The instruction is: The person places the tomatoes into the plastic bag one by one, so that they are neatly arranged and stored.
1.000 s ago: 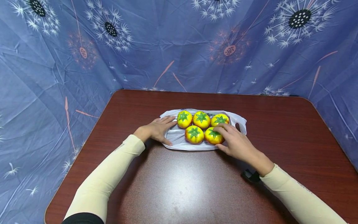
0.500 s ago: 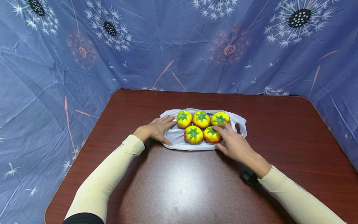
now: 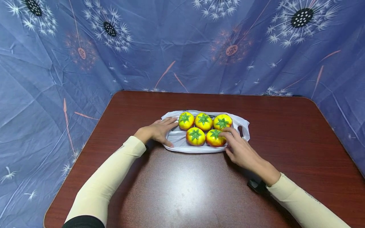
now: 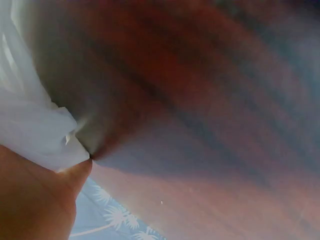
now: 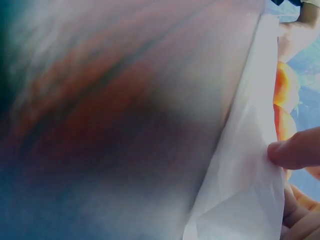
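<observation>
A white plastic bag (image 3: pixel 177 139) lies flat on the table, bearing several yellow-and-red, tomato-like fruits with green leafy tops. Three form the back row (image 3: pixel 203 123); a front left fruit (image 3: pixel 195 139) and a front right fruit (image 3: pixel 214 141) make up the nearer row. My left hand (image 3: pixel 157 130) rests with spread fingers on the bag's left end. Over the right side of the front right fruit, my right hand (image 3: pixel 241 148) touches it with bent fingertips, the thumb lower and apart. In the right wrist view the thumb (image 5: pixel 297 150) lies at the bag's side.
The brown wooden table (image 3: pixel 137 109) has rounded far corners. Behind and beside it hangs a blue cloth (image 3: pixel 159 38) with dandelion prints. A bag handle (image 3: pixel 243 128) sticks out on the right, beyond the back right fruit.
My right thumb has drawn back from the front right fruit, and the fingers have slid to its right side. The left hand stays on the bag. The view has shifted slightly.
</observation>
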Demonstrator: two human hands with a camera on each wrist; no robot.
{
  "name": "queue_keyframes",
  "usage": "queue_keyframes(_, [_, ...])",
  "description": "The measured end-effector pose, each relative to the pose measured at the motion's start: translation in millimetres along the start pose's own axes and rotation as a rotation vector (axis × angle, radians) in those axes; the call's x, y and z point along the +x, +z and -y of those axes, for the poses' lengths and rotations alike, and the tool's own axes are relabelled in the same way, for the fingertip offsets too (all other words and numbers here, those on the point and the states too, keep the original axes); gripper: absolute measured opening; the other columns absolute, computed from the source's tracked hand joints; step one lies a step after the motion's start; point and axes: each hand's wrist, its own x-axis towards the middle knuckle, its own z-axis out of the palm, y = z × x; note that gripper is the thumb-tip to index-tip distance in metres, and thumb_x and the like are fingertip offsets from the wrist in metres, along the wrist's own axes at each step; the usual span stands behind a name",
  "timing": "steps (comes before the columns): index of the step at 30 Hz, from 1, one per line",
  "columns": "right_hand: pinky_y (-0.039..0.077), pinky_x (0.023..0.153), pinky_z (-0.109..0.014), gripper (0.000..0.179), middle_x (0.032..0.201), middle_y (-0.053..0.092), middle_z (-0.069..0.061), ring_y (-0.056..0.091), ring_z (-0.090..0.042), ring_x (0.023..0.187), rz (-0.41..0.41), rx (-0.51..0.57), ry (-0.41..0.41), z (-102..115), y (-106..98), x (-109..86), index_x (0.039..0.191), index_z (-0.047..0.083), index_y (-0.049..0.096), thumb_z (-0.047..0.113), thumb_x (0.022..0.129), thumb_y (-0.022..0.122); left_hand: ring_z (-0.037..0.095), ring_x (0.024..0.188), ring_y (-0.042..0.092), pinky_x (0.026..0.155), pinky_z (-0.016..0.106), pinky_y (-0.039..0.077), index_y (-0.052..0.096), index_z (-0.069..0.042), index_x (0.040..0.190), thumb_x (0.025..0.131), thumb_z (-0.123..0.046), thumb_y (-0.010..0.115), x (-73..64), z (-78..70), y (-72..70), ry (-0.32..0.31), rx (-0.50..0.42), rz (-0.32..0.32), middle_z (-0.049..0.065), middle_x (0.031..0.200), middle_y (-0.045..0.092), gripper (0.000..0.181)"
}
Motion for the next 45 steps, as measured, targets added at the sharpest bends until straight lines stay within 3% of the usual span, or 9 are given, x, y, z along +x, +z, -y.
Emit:
queue_keyframes(13, [0.049,0.063,-0.023,0.059,0.135,0.051,-0.017,0.053,-0.006,0.074,-0.006,0.032,-0.145,6.0,-7.3,-3.5,0.127,0.007,0.058,-0.011,0.073,0.073,0.026,0.158,0.005,0.126,0.056,0.006,0.029,-0.021,0.158,0.075,-0.054,0.080,-4.2,1.3,-3.7,-0.004,0.009,-0.024,0.001,0.169,0.011,0.103])
queue_keyframes(18, [0.052,0.066,-0.025,0.055,0.134,0.053,-0.015,0.057,-0.006,0.075,-0.018,0.045,-0.148,6.4,-10.5,-3.0,0.125,0.009,0.061,-0.007,0.074,0.076,0.029,0.157,0.012,0.124,0.060,0.008,0.038,-0.019,0.154,0.079,-0.048,0.078,-11.3,0.8,-9.0,0.004,0.048,-0.063,0.001,0.167,0.023,0.090])
queue_keyframes(25, [0.054,0.079,-0.033,0.041,0.129,0.060,-0.009,0.065,-0.016,0.097,-0.030,0.047,-0.134,7.5,-23.8,-11.1,0.118,0.010,0.067,0.006,0.079,0.079,0.034,0.149,0.034,0.121,0.059,0.023,0.054,-0.010,0.143,0.089,-0.039,0.070,-38.2,-10.6,-20.5,0.047,0.011,-0.223,0.008,0.153,0.049,0.064])
queue_keyframes(31, [0.034,0.101,-0.010,0.044,0.121,0.065,-0.006,0.060,-0.019,0.110,-0.087,0.034,-0.099,5.1,-46.5,-31.2,0.114,0.010,0.069,0.003,0.073,0.081,0.031,0.139,0.049,0.119,0.049,0.034,0.059,-0.009,0.138,0.090,-0.034,0.069,-69.9,-43.5,-22.7,0.182,-0.064,-0.397,0.007,0.142,0.060,0.055])
queue_keyframes(35, [0.027,0.104,-0.008,0.045,0.122,0.065,-0.008,0.057,-0.022,0.112,-0.116,0.031,-0.082,1.7,-57.7,-37.7,0.113,0.013,0.070,-0.002,0.071,0.080,0.024,0.133,0.055,0.114,0.045,0.040,0.059,-0.013,0.138,0.090,-0.035,0.068,-81.9,-66.0,-24.9,0.243,-0.069,-0.506,0.003,0.137,0.063,0.053])
queue_keyframes(39, [0.027,0.104,-0.011,0.043,0.123,0.064,-0.009,0.055,-0.024,0.114,-0.120,0.028,-0.078,-0.9,-60.8,-38.3,0.112,0.013,0.071,-0.003,0.073,0.079,0.023,0.131,0.056,0.113,0.045,0.042,0.056,-0.012,0.140,0.091,-0.036,0.067,-81.7,-73.7,-24.5,0.171,-0.050,-0.601,0.004,0.139,0.062,0.056])
queue_keyframes(45, [0.031,0.105,-0.019,0.040,0.124,0.064,-0.010,0.055,-0.028,0.114,-0.132,-0.002,-0.055,-2.5,-59.2,-35.4,0.113,0.010,0.071,0.000,0.074,0.078,0.027,0.138,0.050,0.117,0.050,0.036,0.046,-0.009,0.147,0.092,-0.039,0.064,-75.7,-71.4,-16.3,0.043,-0.054,-0.646,0.008,0.147,0.054,0.065])
